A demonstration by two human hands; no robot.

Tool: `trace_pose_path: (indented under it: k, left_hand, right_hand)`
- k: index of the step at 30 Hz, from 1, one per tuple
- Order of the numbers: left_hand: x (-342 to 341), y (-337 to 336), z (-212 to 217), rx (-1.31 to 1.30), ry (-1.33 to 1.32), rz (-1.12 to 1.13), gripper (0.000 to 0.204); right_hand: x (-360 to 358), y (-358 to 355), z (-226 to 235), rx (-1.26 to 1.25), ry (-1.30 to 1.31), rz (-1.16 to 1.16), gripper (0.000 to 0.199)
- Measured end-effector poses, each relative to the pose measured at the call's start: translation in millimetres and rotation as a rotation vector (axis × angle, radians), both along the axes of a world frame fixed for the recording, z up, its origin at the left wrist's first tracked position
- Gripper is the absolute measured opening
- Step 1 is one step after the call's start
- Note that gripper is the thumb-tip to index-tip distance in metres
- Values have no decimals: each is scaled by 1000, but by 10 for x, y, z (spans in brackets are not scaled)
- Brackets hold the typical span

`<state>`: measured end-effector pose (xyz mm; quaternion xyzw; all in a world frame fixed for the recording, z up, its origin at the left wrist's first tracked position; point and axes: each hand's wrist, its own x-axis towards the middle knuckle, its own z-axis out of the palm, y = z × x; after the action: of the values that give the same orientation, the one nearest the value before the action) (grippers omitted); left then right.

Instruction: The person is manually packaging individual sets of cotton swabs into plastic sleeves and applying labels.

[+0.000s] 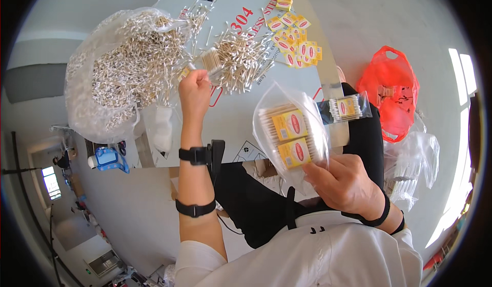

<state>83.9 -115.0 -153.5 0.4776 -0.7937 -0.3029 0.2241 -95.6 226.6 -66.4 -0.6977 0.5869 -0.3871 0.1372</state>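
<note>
Two hands grip: left hand [194,89] pinches a swab bundle [211,61] lying diagonally, right hand [344,183] clasps an upright bag [290,130].

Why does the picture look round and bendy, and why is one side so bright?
Head view: a fisheye lens bends straight edges, so the table curves and the corners go black. Head view: bright window light at the right rim washes out detail there. Head view: the clear bag in the right hand shines with glare.
</note>
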Motion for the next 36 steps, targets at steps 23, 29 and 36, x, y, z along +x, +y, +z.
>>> trace_pose_path:
  k: [23,29,36]
  left_hand:
    - [212,183,-297,718,707,195,37]
    - [327,625,-479,469,140,-2,24]
    - [385,-483,-438,-484,-396,2,26]
  right_hand:
    - [-58,-3,-83,-32,-60,-35,27]
    - [-40,-26,-66,-35,-73,-21,28]
    - [-68,53,-56,60,-56,-34,25]
